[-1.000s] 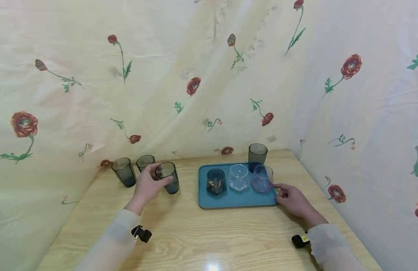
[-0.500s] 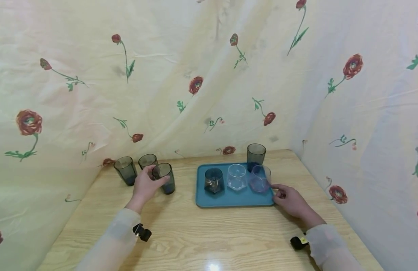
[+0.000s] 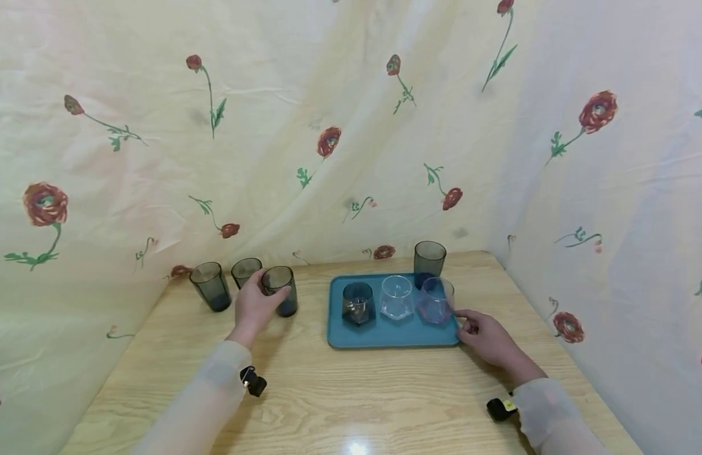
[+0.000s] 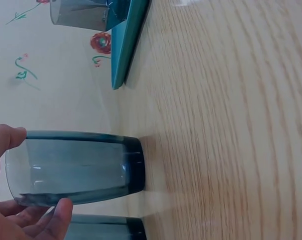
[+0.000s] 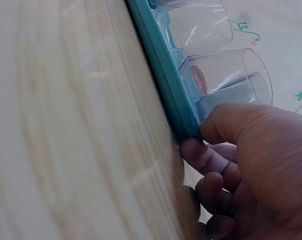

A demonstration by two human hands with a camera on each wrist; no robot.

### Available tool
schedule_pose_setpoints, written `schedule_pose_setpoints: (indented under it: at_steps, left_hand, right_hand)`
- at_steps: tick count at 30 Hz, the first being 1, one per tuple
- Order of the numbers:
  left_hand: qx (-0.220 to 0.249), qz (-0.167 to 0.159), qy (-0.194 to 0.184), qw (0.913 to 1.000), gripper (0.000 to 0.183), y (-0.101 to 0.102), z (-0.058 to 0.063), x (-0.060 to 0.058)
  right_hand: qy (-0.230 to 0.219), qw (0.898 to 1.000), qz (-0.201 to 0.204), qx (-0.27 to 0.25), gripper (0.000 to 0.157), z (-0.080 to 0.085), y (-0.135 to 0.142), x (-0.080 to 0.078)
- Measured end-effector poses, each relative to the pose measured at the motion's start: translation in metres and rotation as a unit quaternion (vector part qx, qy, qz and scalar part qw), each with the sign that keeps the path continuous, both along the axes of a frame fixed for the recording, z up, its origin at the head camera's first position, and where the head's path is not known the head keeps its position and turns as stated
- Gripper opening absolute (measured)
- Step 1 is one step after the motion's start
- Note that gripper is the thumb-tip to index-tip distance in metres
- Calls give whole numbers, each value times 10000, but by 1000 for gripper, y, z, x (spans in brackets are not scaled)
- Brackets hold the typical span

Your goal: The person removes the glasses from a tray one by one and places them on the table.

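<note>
My left hand (image 3: 254, 309) grips a tall smoky grey drinking glass (image 3: 288, 306) near its rim, thumb on one side and fingers on the other. The glass stands upright, its base right at the table in the left wrist view. Two matching tall glasses are beside it: one at the far left (image 3: 212, 287) and one (image 3: 245, 268) partly hidden behind my hand. My right hand (image 3: 490, 338) pinches the right front corner of a blue tray (image 3: 396, 339). The right wrist view shows the thumb (image 5: 231, 120) on the tray's rim, close to a pinkish clear glass (image 5: 226, 80).
On the tray stand a short dark glass (image 3: 359, 306), a short clear glass (image 3: 397, 300) and the pinkish one. Another tall smoky glass (image 3: 430, 260) is at its back right. A floral cloth (image 3: 271, 158) hangs behind the wooden table (image 3: 328, 392).
My left hand has shifted the tall glass slightly, now a little farther back and to the right than half a second ago. The right hand stays at the tray's corner.
</note>
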State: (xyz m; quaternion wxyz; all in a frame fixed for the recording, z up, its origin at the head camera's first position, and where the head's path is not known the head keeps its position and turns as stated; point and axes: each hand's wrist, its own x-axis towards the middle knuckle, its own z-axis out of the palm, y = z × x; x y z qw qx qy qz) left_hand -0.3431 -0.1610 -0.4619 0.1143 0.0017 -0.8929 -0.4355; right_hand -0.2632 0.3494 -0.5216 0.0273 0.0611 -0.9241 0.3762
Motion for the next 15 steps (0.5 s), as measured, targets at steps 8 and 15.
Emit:
schedule_pose_setpoints:
  at_steps: [8,15]
  left_hand:
    - [-58,59,63,9999,86,9,-1,-9]
    - [-1,151,-42,9999,89,13,-1,-14]
  right_hand:
    - [42,10000,-14,3,46,1,0,-2]
    - [-44,10000,-25,-39,47,-1,0,-3]
